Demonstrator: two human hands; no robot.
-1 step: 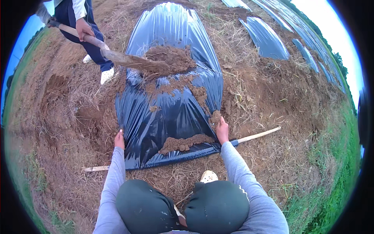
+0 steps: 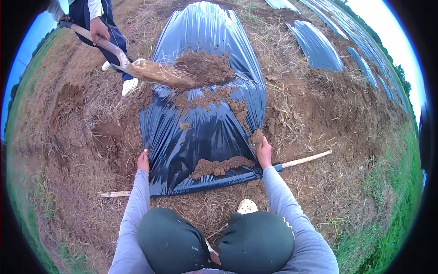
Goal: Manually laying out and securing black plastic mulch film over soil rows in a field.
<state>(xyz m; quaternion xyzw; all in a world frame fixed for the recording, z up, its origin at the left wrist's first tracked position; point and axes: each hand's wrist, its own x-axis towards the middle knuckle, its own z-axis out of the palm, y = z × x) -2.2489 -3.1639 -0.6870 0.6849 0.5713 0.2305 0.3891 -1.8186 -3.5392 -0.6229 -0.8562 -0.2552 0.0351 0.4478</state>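
Black plastic film (image 2: 207, 130) is stretched over a soil bed, pulled taut toward me. My left hand (image 2: 143, 160) is closed on its left edge, fingers pinching the film. On the right edge my right hand (image 2: 264, 153) grips the film, beside a clod of soil (image 2: 257, 137). The film's near end is wrapped around a wooden pole (image 2: 306, 158), whose bare ends stick out on both sides. A strip of loose soil (image 2: 220, 167) lies on the film near the pole. Farther up, a larger soil heap (image 2: 205, 67) weighs the film down.
At the far left a co-worker's hand (image 2: 99, 31) holds a shovel (image 2: 109, 45), its blade over the film with soil blurred by motion. More film-covered beds (image 2: 317, 45) run along the far right. Dry straw and bare earth (image 2: 315, 201) surround the bed; green grass (image 2: 392, 228) grows at right.
The co-worker's shovel blade has tilted, and soil is streaming off it toward the heap. My hands keep their hold on the film. The whole view has shifted slightly.
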